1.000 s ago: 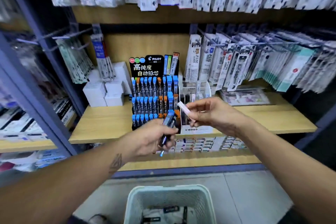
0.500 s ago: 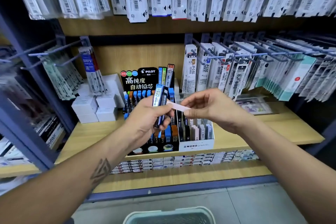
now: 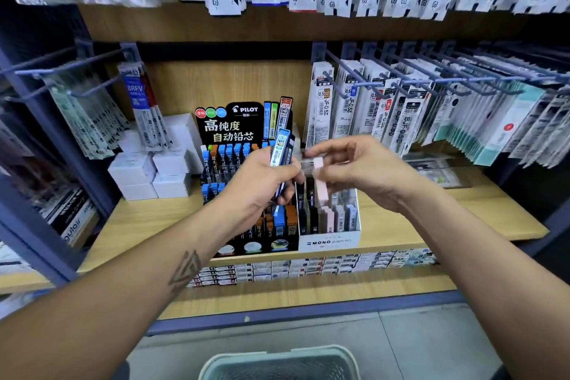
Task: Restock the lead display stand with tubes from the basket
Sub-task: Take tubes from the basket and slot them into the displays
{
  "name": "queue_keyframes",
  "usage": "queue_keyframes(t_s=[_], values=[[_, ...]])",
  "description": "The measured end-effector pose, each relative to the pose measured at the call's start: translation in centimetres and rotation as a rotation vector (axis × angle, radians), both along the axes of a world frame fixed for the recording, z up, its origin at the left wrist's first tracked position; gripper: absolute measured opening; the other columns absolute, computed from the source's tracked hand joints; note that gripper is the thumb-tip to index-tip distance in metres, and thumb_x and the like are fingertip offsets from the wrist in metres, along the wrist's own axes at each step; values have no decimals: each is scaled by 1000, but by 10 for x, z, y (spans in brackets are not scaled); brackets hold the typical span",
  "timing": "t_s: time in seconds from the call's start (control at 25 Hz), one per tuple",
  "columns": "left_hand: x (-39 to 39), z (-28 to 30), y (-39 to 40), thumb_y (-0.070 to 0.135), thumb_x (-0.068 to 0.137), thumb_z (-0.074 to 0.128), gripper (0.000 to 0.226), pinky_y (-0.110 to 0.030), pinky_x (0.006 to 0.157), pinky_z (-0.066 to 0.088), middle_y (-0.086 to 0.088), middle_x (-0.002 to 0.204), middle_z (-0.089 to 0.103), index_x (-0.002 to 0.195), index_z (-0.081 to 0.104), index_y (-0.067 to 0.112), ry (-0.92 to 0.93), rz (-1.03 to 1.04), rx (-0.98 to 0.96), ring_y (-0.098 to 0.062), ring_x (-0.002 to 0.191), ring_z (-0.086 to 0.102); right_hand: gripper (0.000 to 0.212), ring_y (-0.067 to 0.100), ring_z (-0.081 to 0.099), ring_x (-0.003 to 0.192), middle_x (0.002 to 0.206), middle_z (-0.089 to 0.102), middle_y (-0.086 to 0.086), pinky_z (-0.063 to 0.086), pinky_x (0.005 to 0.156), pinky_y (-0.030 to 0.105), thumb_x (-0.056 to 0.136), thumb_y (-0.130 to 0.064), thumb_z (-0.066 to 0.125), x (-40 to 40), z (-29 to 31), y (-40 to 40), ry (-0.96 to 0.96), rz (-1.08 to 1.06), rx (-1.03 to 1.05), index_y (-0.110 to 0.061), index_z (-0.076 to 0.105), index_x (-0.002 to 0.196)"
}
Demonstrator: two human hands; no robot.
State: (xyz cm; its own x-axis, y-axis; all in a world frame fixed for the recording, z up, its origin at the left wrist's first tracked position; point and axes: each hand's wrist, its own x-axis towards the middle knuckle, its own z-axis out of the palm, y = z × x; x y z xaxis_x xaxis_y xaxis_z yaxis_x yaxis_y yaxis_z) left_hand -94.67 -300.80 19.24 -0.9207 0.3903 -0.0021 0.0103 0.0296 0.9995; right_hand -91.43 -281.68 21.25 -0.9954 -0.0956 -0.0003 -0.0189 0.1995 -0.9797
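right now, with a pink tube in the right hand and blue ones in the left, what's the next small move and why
Probably lower the right hand so the pink tube drops into the white Mono box. The tube hangs almost upright just above that box's pink and pale tubes. The left hand holds blue tubes that match the black Pilot stand, so those likely follow.

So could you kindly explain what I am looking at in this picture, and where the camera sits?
There is no machine here: a person wears one camera on the head, looking forward and down at two bare hands. The left hand grips blue lead tubes. The right hand pinches a pale pink tube. Behind them, on a wooden shelf, stand the black Pilot lead display stand and a white Mono box. The basket shows at the bottom edge.
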Motion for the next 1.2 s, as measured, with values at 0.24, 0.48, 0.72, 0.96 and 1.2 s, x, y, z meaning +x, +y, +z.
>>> queue_keyframes(t_s=[0.24, 0.48, 0.72, 0.96, 1.2], values=[[-2, -1, 12, 3, 98, 57, 18, -23, 44, 37, -16, 81, 62, 114, 58, -6, -217, -3, 153, -14, 51, 50, 29, 30, 72, 76, 94, 70, 21, 62, 73, 35, 78, 2, 78, -10, 0, -3, 232, -115, -47, 8, 65, 104], [-7, 4, 11, 1, 98, 55, 21, -23, 44, 37, -23, 83, 67, 115, 53, -10, -399, 9, 202, -15, 50, 50, 22, 24, 71, 74, 86, 74, 19, 60, 70, 26, 86, 5, 69, -15, 3, 13, 246, -79, -127, 5, 70, 108], [-8, 2, 2, 5, 100, 55, 12, -24, 45, 40, -21, 94, 69, 111, 53, 1, -270, 85, 12, -15, 54, 53, 8, 12, 72, 72, 80, 73, 0, 59, 81, 28, 89, -8, 73, -37, -20, 21, 257, -227, 686, -11, 76, 95], [-8, 2, -2, 5, 100, 56, 16, -24, 46, 39, -20, 92, 67, 114, 53, -1, -256, 70, 8, -17, 55, 52, 9, 18, 67, 90, 94, 72, -10, 56, 85, 38, 86, -28, 77, -44, -42, 18, 350, -199, 991, -28, 78, 94], [-4, 3, -1, 5, 100, 55, 13, -25, 48, 38, -19, 92, 67, 112, 55, -2, -238, 57, 4, -16, 55, 52, 10, 24, 67, 92, 97, 75, -2, 45, 93, 36, 89, -30, 73, -40, -52, 5, 372, -201, 1141, -27, 78, 97]])
